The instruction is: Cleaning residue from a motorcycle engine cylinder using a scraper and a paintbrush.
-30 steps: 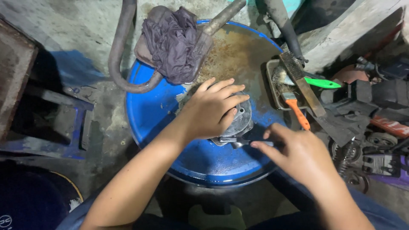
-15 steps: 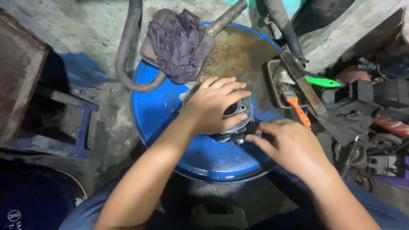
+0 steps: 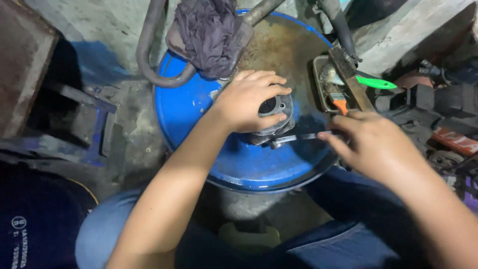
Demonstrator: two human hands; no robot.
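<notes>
A: Left hand (image 3: 249, 102) cupped over the cylinder (image 3: 273, 119); fingers (image 3: 266, 79) curled and close together across its top, thumb pressed on its near side; bore facing up, axis upright.

B: Where on the drum (image 3: 199, 114)?

A: Near the middle of the blue top, slightly toward the near right edge; sitting on the lid, fins at its base just visible under the palm.

B: And the right hand (image 3: 378, 144)?

A: Pinching a thin metal tool (image 3: 298, 138) between fingertips (image 3: 328, 135) and thumb; remaining fingers folded together; long axis of the tool nearly level, left to right, tip pointing left and touching the cylinder's lower near side.

B: Around it?

A: Dark rag (image 3: 211, 32) heaped at the far edge of the drum, lying over a bent pipe (image 3: 149, 65) that hooks round the far left rim; rusty patch on the lid beyond the cylinder; shallow tray (image 3: 321, 92) at the right edge, holding an orange-handled brush (image 3: 339, 102) and a wire brush with a green handle (image 3: 376, 82) sticking out past the rim to the right.

B: Anything in the way?

A: Left hand itself hiding most of the cylinder's top and far side; contact point of the tool tip partly in shadow; clutter of dark parts (image 3: 438, 109) off the right of the drum, well apart from both hands.
</notes>
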